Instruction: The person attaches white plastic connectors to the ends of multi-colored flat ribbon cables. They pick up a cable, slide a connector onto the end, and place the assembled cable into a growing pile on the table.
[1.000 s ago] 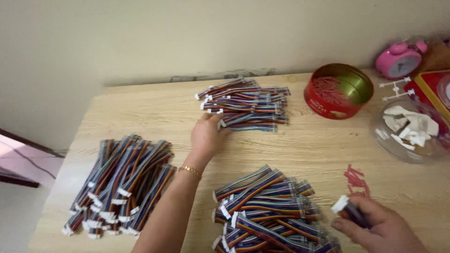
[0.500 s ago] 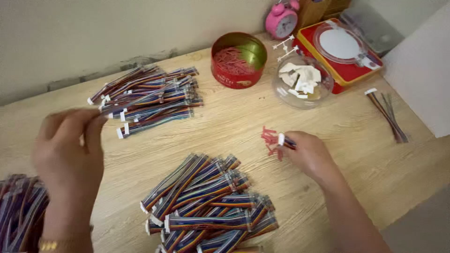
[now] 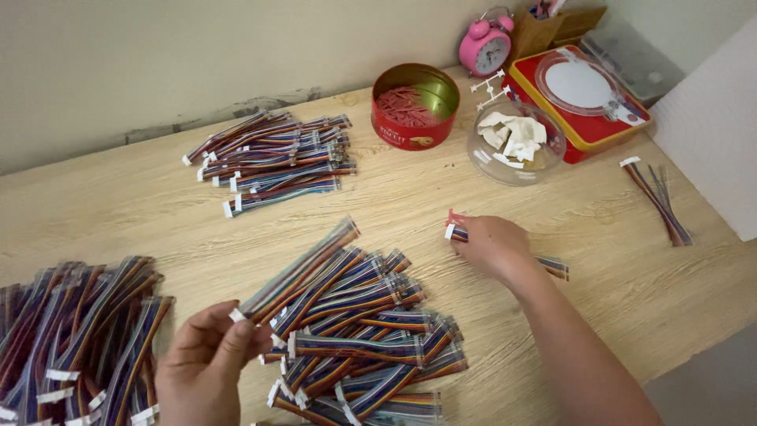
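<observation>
Pinching the white end of one rainbow wire strip [image 3: 296,272], the left hand [image 3: 206,364] lifts it off the middle pile [image 3: 363,339] near the bench's [image 3: 142,213] front edge. Further right, the right hand [image 3: 490,244] is closed around another wire strip [image 3: 552,267] lying flat. Sorting looks underway; next, the lifted strip needs a pile. Far back sits a red tin [image 3: 415,106].

Hands: two, left hand [image 3: 206,364] and right hand [image 3: 490,243] | heaps of bagged rainbow ribbon cables: three, far heap [image 3: 272,158], middle heap [image 3: 355,331], left heap [image 3: 75,339] | loose cables [image 3: 658,201] at the right edge: number not countable | red round tin [image 3: 415,106]: one | clear bowl [image 3: 516,142]: one | pink alarm clock [image 3: 486,49]: one
</observation>
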